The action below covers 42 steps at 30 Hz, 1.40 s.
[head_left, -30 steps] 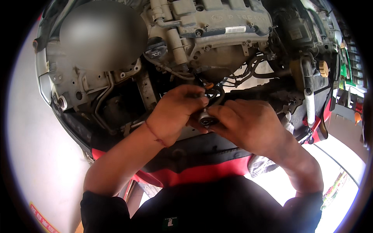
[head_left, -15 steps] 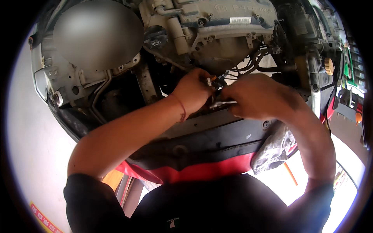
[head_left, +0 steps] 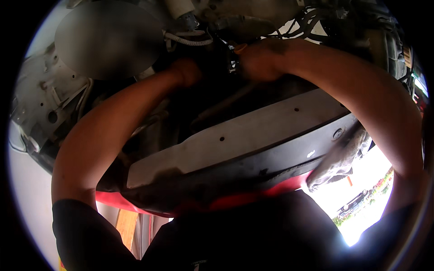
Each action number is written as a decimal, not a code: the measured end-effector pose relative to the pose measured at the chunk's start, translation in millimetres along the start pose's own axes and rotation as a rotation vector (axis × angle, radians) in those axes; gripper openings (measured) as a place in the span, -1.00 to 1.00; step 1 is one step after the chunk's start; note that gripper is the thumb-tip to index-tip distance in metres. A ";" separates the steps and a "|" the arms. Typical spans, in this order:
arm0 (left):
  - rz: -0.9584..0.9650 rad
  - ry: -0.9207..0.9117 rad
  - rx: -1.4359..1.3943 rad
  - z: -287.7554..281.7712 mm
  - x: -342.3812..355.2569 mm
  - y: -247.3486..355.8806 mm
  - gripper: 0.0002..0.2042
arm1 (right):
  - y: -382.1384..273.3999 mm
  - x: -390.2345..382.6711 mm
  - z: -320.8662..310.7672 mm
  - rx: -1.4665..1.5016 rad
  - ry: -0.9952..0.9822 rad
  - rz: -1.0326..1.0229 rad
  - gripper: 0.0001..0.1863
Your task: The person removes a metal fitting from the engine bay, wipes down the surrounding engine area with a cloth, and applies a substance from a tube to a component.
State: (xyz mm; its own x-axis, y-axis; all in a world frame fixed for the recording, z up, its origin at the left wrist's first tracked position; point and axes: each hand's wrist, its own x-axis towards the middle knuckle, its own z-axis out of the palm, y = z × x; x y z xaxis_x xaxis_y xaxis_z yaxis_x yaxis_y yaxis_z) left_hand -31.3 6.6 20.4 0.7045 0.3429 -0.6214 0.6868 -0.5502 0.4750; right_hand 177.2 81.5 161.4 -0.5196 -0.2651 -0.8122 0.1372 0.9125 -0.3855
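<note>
We could not make out the shadowed fingertips of the left hand point(head_left: 191, 70) or the right hand point(head_left: 261, 62), while a grey blur point(head_left: 108, 38) hid what lay behind and the bottom edge cut off the dark shirt point(head_left: 239, 235).

A red bumper point(head_left: 271, 189), black trim panel point(head_left: 253, 168), grey metal bar point(head_left: 257, 124) — whitish ribbed hose point(head_left: 192, 42), orange piece point(head_left: 240, 47), black sleeve point(head_left: 90, 230).

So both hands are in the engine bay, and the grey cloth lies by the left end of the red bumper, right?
Not quite: the head view shows the grey cloth by the right end of the red bumper. The left hand and right hand are indeed in the engine bay.
</note>
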 end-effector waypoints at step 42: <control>-0.670 0.569 -2.078 41.6 108.9 85.8 -0.73 | 18.0 79.4 66.4 0.423 0.131 0.089 -0.72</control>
State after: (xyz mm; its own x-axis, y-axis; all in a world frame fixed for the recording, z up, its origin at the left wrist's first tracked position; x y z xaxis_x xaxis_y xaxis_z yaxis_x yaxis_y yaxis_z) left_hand 96.9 -34.9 -32.5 0.0661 0.4017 -0.9134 -0.3189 0.8759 0.3621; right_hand 194.5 56.2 60.9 -0.5885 -0.1250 -0.7988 0.5049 0.7148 -0.4838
